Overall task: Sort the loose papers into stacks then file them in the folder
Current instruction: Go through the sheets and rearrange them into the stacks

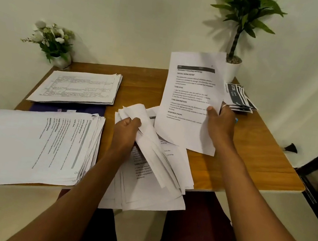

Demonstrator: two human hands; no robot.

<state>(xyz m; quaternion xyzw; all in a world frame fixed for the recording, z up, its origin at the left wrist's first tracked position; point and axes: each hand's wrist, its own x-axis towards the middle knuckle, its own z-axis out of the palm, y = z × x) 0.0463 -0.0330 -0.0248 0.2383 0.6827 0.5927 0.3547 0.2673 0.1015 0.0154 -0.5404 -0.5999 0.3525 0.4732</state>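
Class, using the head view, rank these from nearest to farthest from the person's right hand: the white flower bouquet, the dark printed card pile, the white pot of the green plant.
1. Dark printed card pile, just beyond the right hand.
2. White pot of the green plant, back right corner.
3. White flower bouquet, far back left corner.

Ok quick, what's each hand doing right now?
The left hand grips a bunch of papers.
The right hand holds up one sheet.
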